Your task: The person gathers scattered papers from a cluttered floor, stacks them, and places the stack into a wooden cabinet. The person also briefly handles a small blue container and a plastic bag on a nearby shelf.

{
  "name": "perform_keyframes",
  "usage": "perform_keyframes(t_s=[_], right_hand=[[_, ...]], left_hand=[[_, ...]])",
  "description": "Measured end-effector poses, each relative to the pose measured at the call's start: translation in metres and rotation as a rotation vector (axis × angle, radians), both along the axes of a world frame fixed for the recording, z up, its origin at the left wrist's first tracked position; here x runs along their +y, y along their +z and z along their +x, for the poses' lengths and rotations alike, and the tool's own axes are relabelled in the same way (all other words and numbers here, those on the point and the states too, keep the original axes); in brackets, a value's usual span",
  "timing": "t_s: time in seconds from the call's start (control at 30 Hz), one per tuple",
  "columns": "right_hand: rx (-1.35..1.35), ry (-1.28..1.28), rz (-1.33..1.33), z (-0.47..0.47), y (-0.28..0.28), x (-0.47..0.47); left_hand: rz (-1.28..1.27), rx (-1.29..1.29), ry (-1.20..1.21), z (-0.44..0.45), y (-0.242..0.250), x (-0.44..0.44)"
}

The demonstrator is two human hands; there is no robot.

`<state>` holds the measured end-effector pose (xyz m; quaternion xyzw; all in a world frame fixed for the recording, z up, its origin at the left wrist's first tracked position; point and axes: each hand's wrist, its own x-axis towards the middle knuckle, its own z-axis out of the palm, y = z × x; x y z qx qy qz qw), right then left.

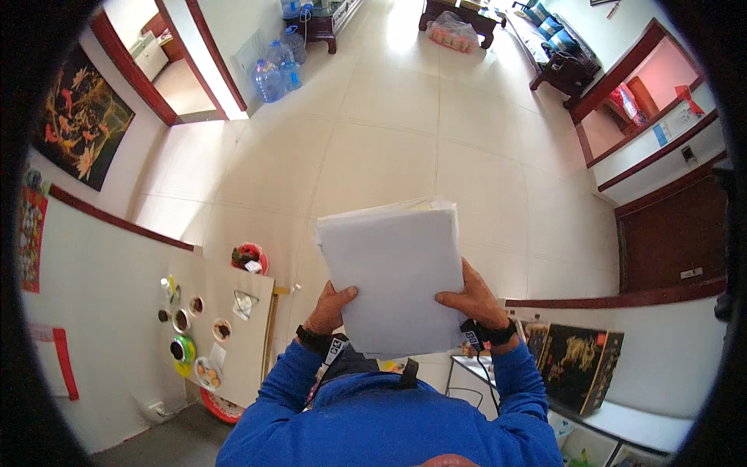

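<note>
A thick stack of white paper sheets (397, 274), some seemingly in clear plastic sleeves, is held up in front of my body. My left hand (330, 308) grips its left edge, with the thumb on top of the front sheet. On the opposite edge, my right hand (475, 296) grips the stack, its thumb also lying across the top sheet. The fingers of both hands are mostly hidden behind the paper. The top sheet looks blank, and the sheets at the far edge are slightly uneven. Both wrists wear black straps with small printed tags.
To the left is a table (251, 344) with several small dishes and a bowl of eggs (208, 372). A red bin (250, 260) stands beyond it. At right, a black decorated box (578, 368) sits on a white shelf (642, 426). Large water bottles (269, 82) stand farther off.
</note>
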<state>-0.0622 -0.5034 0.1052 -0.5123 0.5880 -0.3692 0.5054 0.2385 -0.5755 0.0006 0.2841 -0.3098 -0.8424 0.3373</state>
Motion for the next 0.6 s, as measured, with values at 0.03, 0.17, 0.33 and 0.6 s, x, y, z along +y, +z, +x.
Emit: perform_keyframes(t_s=[0.03, 0.17, 0.33, 0.6], right_hand=[[0.009, 0.007, -0.032, -0.010, 0.010, -0.021], [0.024, -0.086, -0.072, -0.053, 0.032, -0.099], [-0.019, -0.108, -0.053, -0.129, 0.042, -0.188], [-0.085, 0.096, -0.151, -0.284, 0.023, -0.401]], left_hand=[[-0.049, 0.029, 0.007, -0.009, 0.012, -0.028], [-0.004, -0.142, 0.025, -0.076, 0.046, -0.137], [-0.158, -0.037, -0.016, -0.150, 0.077, -0.240], [-0.253, -0.126, 0.174, -0.273, 0.092, -0.443]])
